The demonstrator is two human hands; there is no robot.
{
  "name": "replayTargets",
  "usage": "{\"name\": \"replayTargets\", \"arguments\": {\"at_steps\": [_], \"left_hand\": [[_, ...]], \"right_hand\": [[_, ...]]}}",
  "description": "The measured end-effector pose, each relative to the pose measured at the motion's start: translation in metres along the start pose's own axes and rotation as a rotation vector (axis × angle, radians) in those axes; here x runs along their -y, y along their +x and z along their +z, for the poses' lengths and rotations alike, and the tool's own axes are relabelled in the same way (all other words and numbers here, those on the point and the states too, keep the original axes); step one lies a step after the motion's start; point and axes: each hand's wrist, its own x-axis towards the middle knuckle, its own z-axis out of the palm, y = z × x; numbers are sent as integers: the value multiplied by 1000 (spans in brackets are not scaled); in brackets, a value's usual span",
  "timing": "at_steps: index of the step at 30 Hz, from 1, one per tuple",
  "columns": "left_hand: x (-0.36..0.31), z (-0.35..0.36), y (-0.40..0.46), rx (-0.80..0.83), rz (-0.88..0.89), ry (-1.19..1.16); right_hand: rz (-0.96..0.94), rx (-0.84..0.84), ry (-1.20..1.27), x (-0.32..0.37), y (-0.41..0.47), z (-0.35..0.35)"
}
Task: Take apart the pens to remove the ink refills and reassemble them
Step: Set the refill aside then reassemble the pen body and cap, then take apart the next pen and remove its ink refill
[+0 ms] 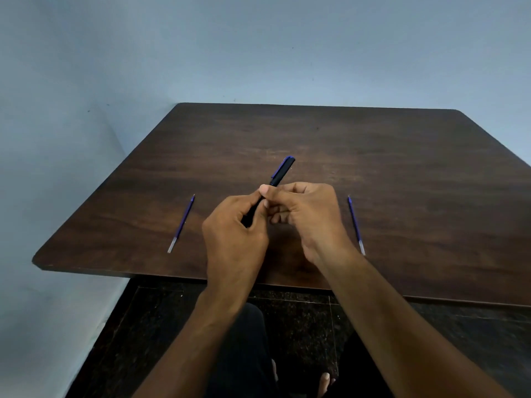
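No text, label, brand, number or sign can be read anywhere — the black pen (280,173) shows a plain barrel and blue clip, and the two ink refills on the table (373,145) carry no legible marking.

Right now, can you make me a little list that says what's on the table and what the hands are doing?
table: dark wooden table
pen: black pen with blue cap, held above the table, cap pointing away
left hand: left hand grips the pen's near end
right hand: right hand pinches the pen's middle
left refill: blue refill lying flat, left of the hands
right refill: second blue refill lying flat, right of the hands
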Motion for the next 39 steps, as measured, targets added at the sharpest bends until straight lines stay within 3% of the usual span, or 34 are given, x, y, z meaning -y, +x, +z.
{"name": "replayTargets", "arguments": {"at_steps": [6,10,16,22,29,39], "left_hand": [[-19,23,2,125,-30,-113],[-29,47,13,195,-136,-214],[-57,106,20,387,-104,-249],[-76,159,13,517,19,-105],[-78,188,6,610,-3,54],[-80,198,7,604,35,96]], "right_hand": [[-51,-65,-112,23,-5,-45],[-127,-182,-354,36,-9,-81],[-97,-358,-717,41,-11,-137],[-70,-455,-878,36,-15,-174],[-26,-487,-987,28,-13,-193],[15,-483,-1103,27,-8,-193]]}}
